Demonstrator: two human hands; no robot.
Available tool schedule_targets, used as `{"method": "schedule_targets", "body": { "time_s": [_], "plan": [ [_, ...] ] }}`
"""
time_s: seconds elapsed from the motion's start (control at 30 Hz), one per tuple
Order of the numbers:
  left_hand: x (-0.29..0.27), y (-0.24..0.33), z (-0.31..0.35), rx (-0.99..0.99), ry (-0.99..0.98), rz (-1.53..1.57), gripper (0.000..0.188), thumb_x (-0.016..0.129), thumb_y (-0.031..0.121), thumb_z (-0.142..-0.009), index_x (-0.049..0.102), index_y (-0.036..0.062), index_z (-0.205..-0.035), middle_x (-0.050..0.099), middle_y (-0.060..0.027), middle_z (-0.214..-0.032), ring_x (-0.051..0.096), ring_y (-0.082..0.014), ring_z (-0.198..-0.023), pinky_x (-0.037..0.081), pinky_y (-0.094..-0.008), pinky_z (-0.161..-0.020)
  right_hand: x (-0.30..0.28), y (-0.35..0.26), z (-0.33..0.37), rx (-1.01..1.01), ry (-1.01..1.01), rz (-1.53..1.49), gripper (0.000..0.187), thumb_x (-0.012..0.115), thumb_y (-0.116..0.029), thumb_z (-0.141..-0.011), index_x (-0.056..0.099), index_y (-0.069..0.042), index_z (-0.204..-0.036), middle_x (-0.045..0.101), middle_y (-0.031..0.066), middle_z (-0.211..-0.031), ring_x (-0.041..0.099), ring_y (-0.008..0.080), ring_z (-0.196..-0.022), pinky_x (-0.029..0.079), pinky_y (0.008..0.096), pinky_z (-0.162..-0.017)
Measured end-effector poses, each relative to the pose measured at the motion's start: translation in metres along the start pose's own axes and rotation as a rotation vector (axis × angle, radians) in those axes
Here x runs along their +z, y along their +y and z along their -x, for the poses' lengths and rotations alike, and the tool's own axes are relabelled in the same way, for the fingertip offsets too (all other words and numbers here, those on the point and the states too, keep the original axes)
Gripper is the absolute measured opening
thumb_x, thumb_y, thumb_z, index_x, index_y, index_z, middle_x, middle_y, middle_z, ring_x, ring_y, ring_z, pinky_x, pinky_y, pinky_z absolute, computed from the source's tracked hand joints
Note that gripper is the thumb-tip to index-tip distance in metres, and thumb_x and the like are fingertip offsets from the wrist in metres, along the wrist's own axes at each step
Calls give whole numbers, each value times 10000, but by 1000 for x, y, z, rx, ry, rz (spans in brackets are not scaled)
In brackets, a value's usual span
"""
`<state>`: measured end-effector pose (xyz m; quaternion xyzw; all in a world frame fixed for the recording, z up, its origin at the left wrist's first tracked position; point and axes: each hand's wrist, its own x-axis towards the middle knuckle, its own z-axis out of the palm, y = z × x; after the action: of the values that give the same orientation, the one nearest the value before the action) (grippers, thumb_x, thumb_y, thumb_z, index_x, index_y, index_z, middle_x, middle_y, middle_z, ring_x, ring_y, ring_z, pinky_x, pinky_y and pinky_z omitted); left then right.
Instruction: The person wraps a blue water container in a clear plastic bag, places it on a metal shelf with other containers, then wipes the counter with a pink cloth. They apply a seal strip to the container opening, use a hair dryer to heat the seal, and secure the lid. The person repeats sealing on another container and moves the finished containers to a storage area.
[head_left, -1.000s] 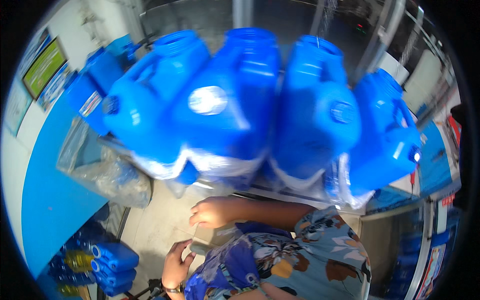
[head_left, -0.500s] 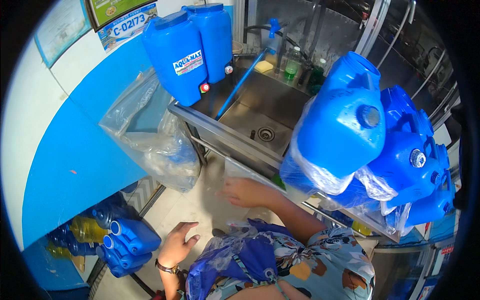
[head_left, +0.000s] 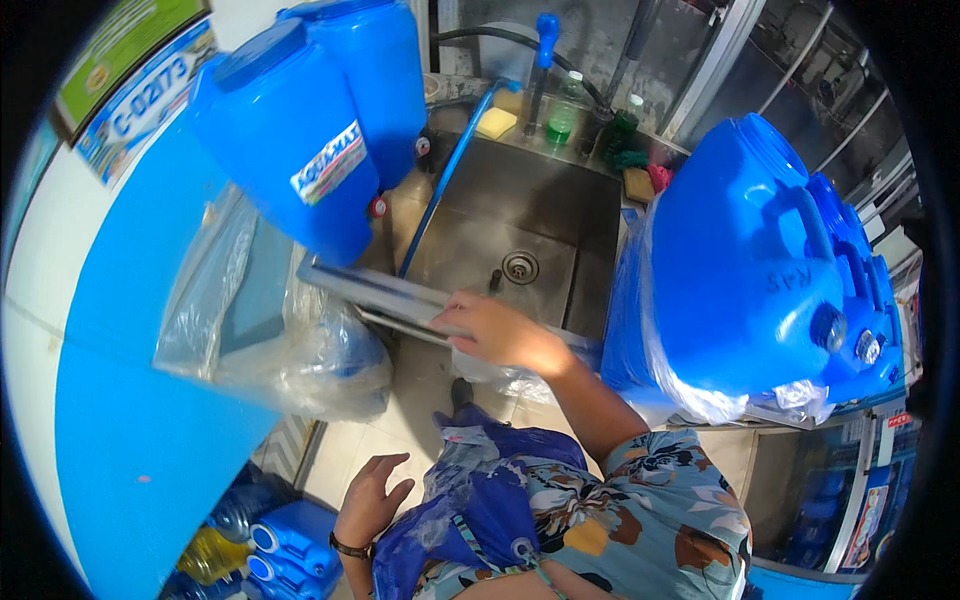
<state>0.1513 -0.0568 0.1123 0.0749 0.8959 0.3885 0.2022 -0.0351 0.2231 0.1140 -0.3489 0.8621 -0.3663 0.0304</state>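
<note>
My right hand [head_left: 492, 330] is over the front edge of the steel sink [head_left: 590, 230], its fingers loosely bent and pointing left. I see nothing held in it. Clear plastic [head_left: 510, 378] hangs just below that hand; whether they touch I cannot tell. My left hand [head_left: 372, 498], with a watch at the wrist, hovers low beside the blue apron [head_left: 480, 490], thumb and fingers apart and holding nothing. Two upright blue water jugs [head_left: 290, 130] stand at the sink's left end, and a large blue jug [head_left: 740, 300] partly wrapped in plastic stands at its right.
A blue hose [head_left: 450, 180] runs down into the basin. A yellow sponge [head_left: 496, 123] and green liquid bottles [head_left: 563, 115] line the back ledge. A big clear plastic bag [head_left: 290, 350] leans left of the sink. More blue containers [head_left: 300, 545] sit low at left.
My right hand has moved from beside the hanging plastic up over the sink's front edge. The view has shifted closer to the sink. My left hand stays low and open.
</note>
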Motion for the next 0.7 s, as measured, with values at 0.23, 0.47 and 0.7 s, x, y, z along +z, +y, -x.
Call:
{"method": "schedule_targets", "body": {
  "time_s": [0.23, 0.47, 0.7],
  "plan": [
    [-69, 14, -112, 54, -48, -119, 391, 683, 169, -854, 609, 57, -1221, 617, -199, -1168, 601, -383, -1052, 482, -437, -909, -4, 55, -71, 349, -419, 52, 440, 667, -207, -849, 589, -109, -1271, 614, 185, -1108, 601, 360, -1061, 480, 441, -928],
    [-89, 29, -214, 252, -141, -98, 393, 669, 167, -846, 597, 33, -1209, 614, -208, -1151, 579, -409, -1063, 476, -448, -902, -64, 124, -88, 573, 176, 227, 521, 695, -222, -825, 551, -117, -1315, 521, 269, -1233, 582, 415, -1102, 489, 484, -951],
    [-108, 61, -292, 428, -364, -52, 370, 666, 149, -847, 615, 61, -1202, 610, -183, -1187, 571, -373, -1124, 466, -425, -957, -205, 325, -51, 997, 1512, 390, 438, 641, -100, -773, 591, -59, -1206, 579, 268, -1088, 557, 399, -1105, 472, 460, -918]
  ]
}}
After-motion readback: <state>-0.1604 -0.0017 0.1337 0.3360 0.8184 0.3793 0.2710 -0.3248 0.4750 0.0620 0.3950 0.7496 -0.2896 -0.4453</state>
